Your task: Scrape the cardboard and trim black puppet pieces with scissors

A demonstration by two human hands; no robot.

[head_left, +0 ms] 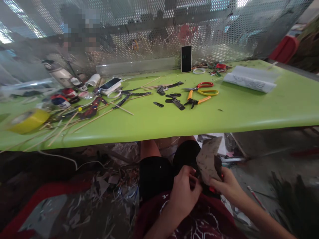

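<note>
Below the table edge, over my lap, my right hand (225, 182) grips a bent piece of greyish-beige card (208, 157) with dark specks. A dark layer shows behind the card, and small red spots sit by the right fingers; what these belong to is unclear. My left hand (186, 189) is close to the card's lower left edge, its fingers curled and pinched together. Whatever the left fingertips hold, if anything, is hidden. On the table ahead lie orange-handled cutters (195, 99), scissors (201, 89) with red and yellow handles, and several small black strips (176, 103).
Thin sticks (89, 121), a yellow tape roll (30, 120) and a white device (111, 85) are on the left. A phone (186, 59) stands upright at the back. Rolled paper (250, 79) lies right. A perforated metal screen (149, 36) closes the far side; scraps litter the floor (112, 189).
</note>
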